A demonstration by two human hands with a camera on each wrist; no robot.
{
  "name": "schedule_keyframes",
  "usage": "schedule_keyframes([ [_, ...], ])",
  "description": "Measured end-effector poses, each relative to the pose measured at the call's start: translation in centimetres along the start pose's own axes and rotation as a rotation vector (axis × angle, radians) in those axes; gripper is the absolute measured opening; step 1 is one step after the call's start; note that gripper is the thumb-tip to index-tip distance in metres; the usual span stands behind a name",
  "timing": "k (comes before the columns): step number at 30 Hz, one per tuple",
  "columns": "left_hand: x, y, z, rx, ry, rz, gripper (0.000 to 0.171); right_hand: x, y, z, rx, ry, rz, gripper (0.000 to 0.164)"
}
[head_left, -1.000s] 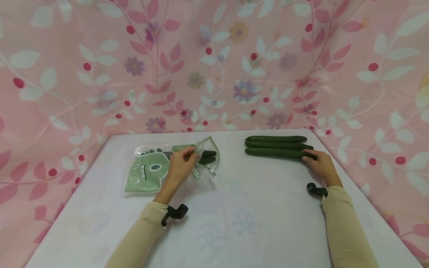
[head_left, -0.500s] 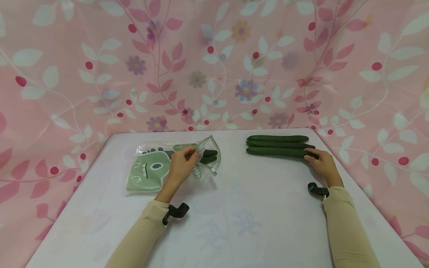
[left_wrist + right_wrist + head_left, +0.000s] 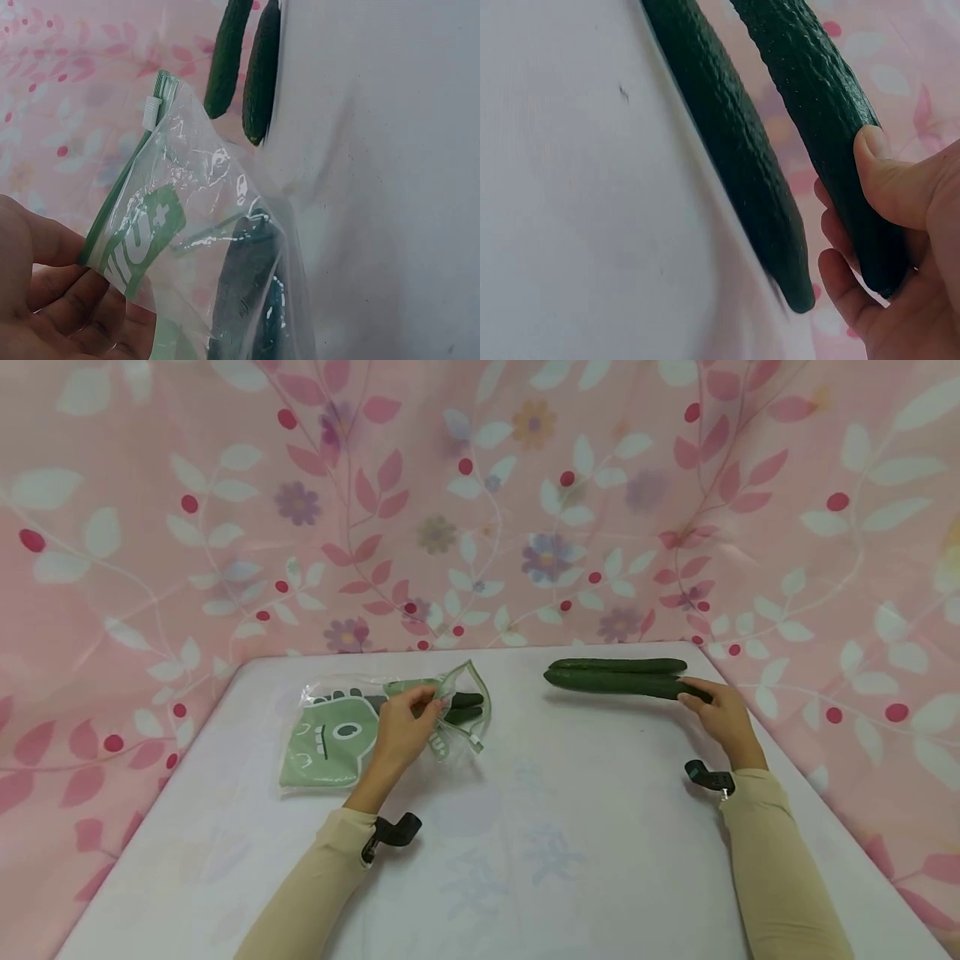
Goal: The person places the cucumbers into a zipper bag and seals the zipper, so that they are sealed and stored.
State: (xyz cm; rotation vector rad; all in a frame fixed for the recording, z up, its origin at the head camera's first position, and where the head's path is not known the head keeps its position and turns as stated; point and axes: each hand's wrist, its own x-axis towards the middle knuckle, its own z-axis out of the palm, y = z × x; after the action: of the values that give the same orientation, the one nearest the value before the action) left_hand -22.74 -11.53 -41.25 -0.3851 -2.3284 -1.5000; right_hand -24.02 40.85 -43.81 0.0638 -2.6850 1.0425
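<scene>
My left hand (image 3: 405, 727) pinches the green zip edge of a clear slider bag (image 3: 330, 747) with a green cartoon monster print. In the left wrist view, the white slider (image 3: 151, 114) sits near the upper end of that edge. Dark cucumbers (image 3: 244, 277) lie inside the bag, partly covered by film and print. At the right, my right hand (image 3: 722, 718) grips one end of a long cucumber (image 3: 615, 682), thumb on top and fingers beneath, raised off the table. Behind it another cucumber (image 3: 618, 665) rests on the cloth; whatever lies between them is hidden in the head view.
A white cloth covers the table (image 3: 525, 860), with faint bluish marks. Its far edge meets a pink floral curtain (image 3: 480, 527). Small black cameras (image 3: 397, 831) are strapped at both wrists.
My right hand has lifted the nearest cucumber off the table, so it now covers the middle one from the head view. The left hand and the bag have stayed put.
</scene>
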Motion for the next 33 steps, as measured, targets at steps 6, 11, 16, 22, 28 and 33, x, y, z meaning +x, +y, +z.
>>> schedule_keyframes([
  [6,0.0,0.0,0.2,-0.01,-0.032,-0.014,0.018,-0.1,-1.2,-0.2,0.018,0.033,0.002,0.041],
  [11,-0.1,0.2,0.0,0.005,-0.008,-0.016,0.018,-0.1,-2.4,-0.1,0.045,0.044,0.01,0.045],
  [16,0.1,0.2,0.0,0.028,0.004,0.0,0.018,0.0,-3.5,0.1,0.041,0.058,-0.027,0.042],
  [22,0.0,0.1,0.0,0.028,0.003,-0.02,0.018,0.0,-4.7,0.6,0.039,0.045,-0.069,0.039],
  [28,0.0,0.2,-0.1,0.02,0.004,-0.021,0.019,0.1,-5.3,1.5,0.055,0.01,-0.073,0.039],
  [33,0.0,0.2,-0.2,0.014,-0.002,-0.012,0.02,0.1,-6.0,2.4,0.069,-0.006,-0.091,0.038],
])
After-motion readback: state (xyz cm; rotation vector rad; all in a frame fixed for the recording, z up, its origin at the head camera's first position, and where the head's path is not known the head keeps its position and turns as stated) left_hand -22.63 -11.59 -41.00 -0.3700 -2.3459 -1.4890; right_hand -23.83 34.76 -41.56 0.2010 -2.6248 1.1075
